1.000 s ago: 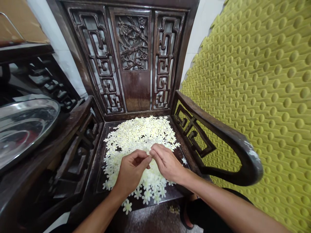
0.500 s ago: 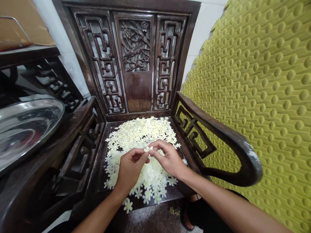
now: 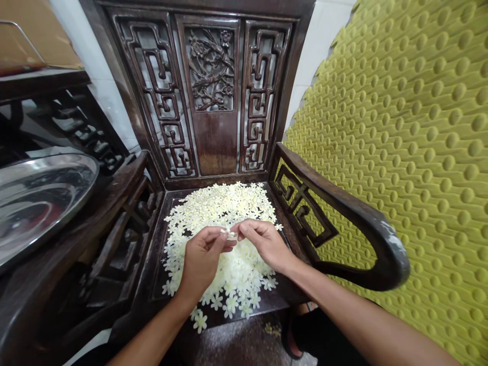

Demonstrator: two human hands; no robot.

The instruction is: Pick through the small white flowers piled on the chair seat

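A heap of small white paper flowers (image 3: 217, 208) covers the seat of a dark carved wooden chair (image 3: 213, 101). My left hand (image 3: 202, 259) and my right hand (image 3: 263, 244) meet just above the heap. Both pinch one small white flower (image 3: 230, 233) between their fingertips. The other fingers of each hand are curled in. Several more flowers lie under and in front of my hands, near the seat's front edge.
A large shiny metal tray (image 3: 41, 193) rests at the left, beside the chair's left armrest. The right armrest (image 3: 343, 218) curves round close to my right forearm. A yellow-green bumpy foam sheet (image 3: 412, 142) stands at the right. A few flowers lie on the floor (image 3: 272, 329).
My hands have risen a little off the heap with the pinched flower between them. The camera view has shifted slightly.
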